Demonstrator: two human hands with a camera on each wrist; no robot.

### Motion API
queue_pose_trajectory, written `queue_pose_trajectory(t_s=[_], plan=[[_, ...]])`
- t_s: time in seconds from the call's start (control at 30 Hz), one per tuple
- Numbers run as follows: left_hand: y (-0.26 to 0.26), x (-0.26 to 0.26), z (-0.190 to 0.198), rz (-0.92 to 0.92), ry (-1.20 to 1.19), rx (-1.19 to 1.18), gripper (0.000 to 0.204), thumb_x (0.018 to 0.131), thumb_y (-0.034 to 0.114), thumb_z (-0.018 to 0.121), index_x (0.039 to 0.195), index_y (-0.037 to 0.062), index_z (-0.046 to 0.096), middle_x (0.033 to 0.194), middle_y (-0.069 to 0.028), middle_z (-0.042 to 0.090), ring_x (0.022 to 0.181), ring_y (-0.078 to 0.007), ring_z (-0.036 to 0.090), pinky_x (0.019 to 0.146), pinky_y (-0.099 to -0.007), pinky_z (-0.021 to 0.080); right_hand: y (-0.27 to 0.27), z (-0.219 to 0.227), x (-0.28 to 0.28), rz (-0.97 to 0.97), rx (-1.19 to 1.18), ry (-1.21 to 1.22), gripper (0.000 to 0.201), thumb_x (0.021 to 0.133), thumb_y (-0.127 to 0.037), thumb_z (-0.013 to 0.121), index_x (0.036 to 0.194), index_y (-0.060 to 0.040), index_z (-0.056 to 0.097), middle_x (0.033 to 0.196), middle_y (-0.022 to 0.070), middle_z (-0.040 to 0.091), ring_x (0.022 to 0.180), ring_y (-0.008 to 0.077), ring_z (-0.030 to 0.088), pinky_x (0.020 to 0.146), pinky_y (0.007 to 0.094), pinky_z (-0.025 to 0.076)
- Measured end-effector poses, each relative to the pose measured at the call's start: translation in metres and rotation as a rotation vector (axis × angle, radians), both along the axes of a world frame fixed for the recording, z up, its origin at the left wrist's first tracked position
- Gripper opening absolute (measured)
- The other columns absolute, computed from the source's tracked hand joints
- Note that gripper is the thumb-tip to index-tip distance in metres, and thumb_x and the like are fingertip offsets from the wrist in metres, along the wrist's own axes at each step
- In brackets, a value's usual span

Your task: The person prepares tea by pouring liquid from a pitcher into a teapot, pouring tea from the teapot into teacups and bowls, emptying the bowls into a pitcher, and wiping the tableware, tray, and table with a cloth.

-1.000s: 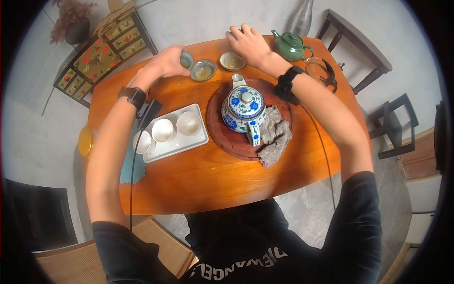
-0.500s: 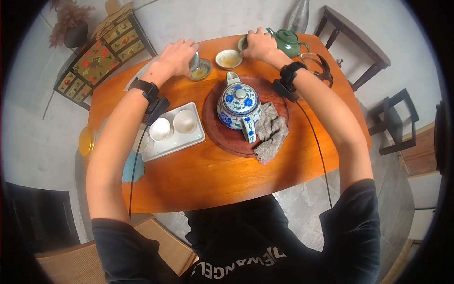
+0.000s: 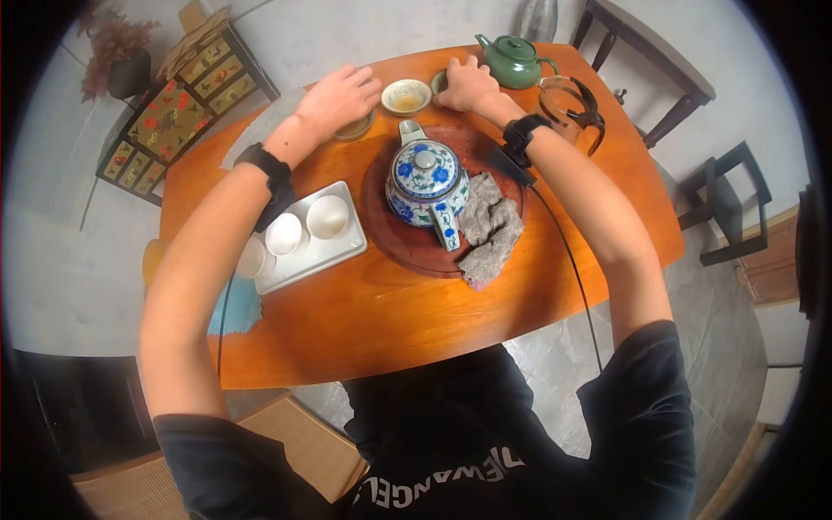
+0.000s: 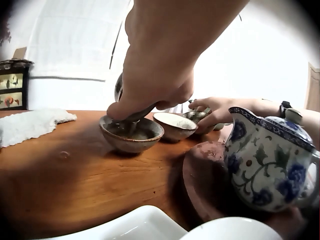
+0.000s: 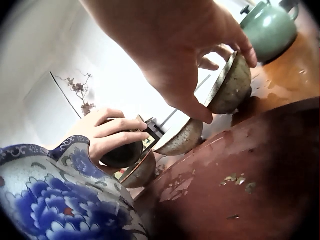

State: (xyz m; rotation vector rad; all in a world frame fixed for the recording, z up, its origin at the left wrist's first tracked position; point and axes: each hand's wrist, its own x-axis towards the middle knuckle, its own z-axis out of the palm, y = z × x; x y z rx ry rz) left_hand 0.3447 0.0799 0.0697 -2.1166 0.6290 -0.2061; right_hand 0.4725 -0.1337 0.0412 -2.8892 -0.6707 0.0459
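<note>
In the head view, my left hand [image 3: 341,97] is at the back of the table, above a shallow tea bowl [image 3: 354,127]. It grips a dark teacup [image 5: 122,156], tilted over that bowl, as the right wrist view shows. Liquid lies in the bowl in the left wrist view. Beside it stands a pale tea bowl [image 3: 406,97] with yellowish liquid inside. Further right, my right hand [image 3: 471,85] holds a greenish tea bowl [image 5: 232,85] between thumb and fingers at its rim. A blue-and-white teapot [image 3: 423,178] stands nearer me, between the forearms.
Under the teapot is a round red board [image 3: 390,238], with a grey cloth [image 3: 490,230] at its right. A white tray [image 3: 325,260] with white cups sits front left. A green teapot [image 3: 513,62] and glass pitcher [image 3: 563,108] stand back right. Cables hang from both wrists.
My left hand has come over the shallow bowl, bringing the dark cup with it. My right hand has moved a little right of the pale bowl, and its fingers have closed round the greenish bowl.
</note>
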Motion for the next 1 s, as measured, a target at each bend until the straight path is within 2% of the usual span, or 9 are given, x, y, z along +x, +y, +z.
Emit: queue_pose_trajectory(t_s=[0.1, 0.17, 0.2, 0.27, 0.3, 0.43, 0.6, 0.83, 1.0], plan=[[0.011, -0.005, 0.004, 0.017, -0.028, -0.109, 0.071, 0.068, 0.013, 0.082, 0.135, 0.0103, 0.057, 0.133, 0.0000, 0.058, 0.125, -0.0203, 0.052, 0.099, -0.0326, 0.045, -0.002, -0.002, -0.003, 0.003, -0.008, -0.011, 0.081, 0.083, -0.046, 0.075, 0.146, -0.0042, 0.047, 0.147, 0.0241, 0.046, 0.133, 0.0447, 0.050, 0.107, 0.0492, 0.049], [0.022, -0.014, 0.009, 0.219, -0.034, -0.537, 0.082, 0.069, 0.017, 0.084, 0.143, 0.0059, 0.050, 0.138, -0.0076, 0.059, 0.126, -0.0278, 0.055, 0.104, -0.0381, 0.047, -0.003, -0.005, 0.001, -0.013, -0.021, 0.009, 0.082, 0.084, -0.048, 0.073, 0.149, -0.0063, 0.045, 0.148, 0.0240, 0.045, 0.134, 0.0444, 0.050, 0.107, 0.0504, 0.048], [0.028, -0.017, 0.010, 0.221, -0.031, -0.536, 0.082, 0.069, 0.017, 0.084, 0.143, 0.0059, 0.050, 0.138, -0.0076, 0.059, 0.126, -0.0278, 0.055, 0.104, -0.0381, 0.047, -0.002, -0.006, 0.003, -0.025, -0.032, 0.026, 0.083, 0.085, -0.050, 0.072, 0.151, -0.0084, 0.042, 0.149, 0.0240, 0.045, 0.134, 0.0440, 0.050, 0.107, 0.0516, 0.047], [0.049, -0.021, 0.011, 0.474, -0.019, -1.113, 0.098, 0.067, 0.030, 0.087, 0.152, 0.0070, 0.043, 0.143, -0.0173, 0.059, 0.128, -0.0394, 0.056, 0.107, -0.0417, 0.047, 0.000, -0.004, 0.005, -0.030, -0.052, 0.046, 0.085, 0.087, -0.050, 0.070, 0.154, -0.0104, 0.038, 0.151, 0.0242, 0.044, 0.136, 0.0438, 0.048, 0.108, 0.0528, 0.046], [0.062, -0.024, 0.007, 0.454, -0.031, -1.219, 0.100, 0.066, 0.034, 0.087, 0.151, 0.0035, 0.043, 0.140, -0.0243, 0.060, 0.129, -0.0428, 0.057, 0.108, -0.0434, 0.048, -0.001, -0.004, 0.005, -0.036, -0.077, 0.067, 0.087, 0.088, -0.051, 0.068, 0.157, -0.0124, 0.034, 0.152, 0.0245, 0.043, 0.137, 0.0436, 0.047, 0.108, 0.0540, 0.045], [0.101, -0.035, -0.016, 0.538, 0.063, -1.360, 0.099, 0.067, 0.034, 0.087, 0.148, -0.0025, 0.044, 0.137, -0.0285, 0.059, 0.129, -0.0377, 0.058, 0.110, -0.0420, 0.046, -0.002, 0.002, 0.002, 0.033, -0.138, 0.048, 0.090, 0.088, -0.047, 0.067, 0.162, -0.0162, 0.027, 0.155, 0.0254, 0.040, 0.144, 0.0445, 0.039, 0.115, 0.0558, 0.036], [0.099, -0.056, -0.027, 0.612, 0.197, -1.406, 0.095, 0.068, 0.031, 0.088, 0.147, -0.0028, 0.046, 0.136, -0.0245, 0.060, 0.124, -0.0332, 0.061, 0.105, -0.0390, 0.048, 0.015, -0.006, 0.000, 0.390, -0.055, -0.125, 0.098, 0.081, -0.045, 0.071, 0.164, -0.0176, 0.024, 0.157, 0.0252, 0.039, 0.151, 0.0411, 0.027, 0.123, 0.0552, 0.019], [0.095, -0.061, -0.046, 0.578, 0.287, -1.528, 0.091, 0.076, 0.027, 0.087, 0.150, 0.0001, 0.042, 0.147, -0.0242, 0.052, 0.138, -0.0316, 0.050, 0.114, -0.0395, 0.041, 0.033, -0.009, -0.003, 0.506, 0.013, 0.037, 0.090, 0.077, -0.046, 0.080, 0.151, -0.0097, 0.044, 0.144, 0.0234, 0.052, 0.131, 0.0418, 0.054, 0.111, 0.0463, 0.044], [0.091, -0.062, -0.044, 0.519, 0.258, -1.456, 0.094, 0.077, 0.031, 0.086, 0.152, -0.0005, 0.040, 0.151, -0.0249, 0.049, 0.142, -0.0336, 0.047, 0.119, -0.0406, 0.037, 0.036, -0.004, -0.006, 0.462, -0.013, 0.014, 0.084, 0.076, -0.042, 0.081, 0.146, -0.0066, 0.049, 0.139, 0.0238, 0.055, 0.123, 0.0422, 0.060, 0.105, 0.0466, 0.050]])
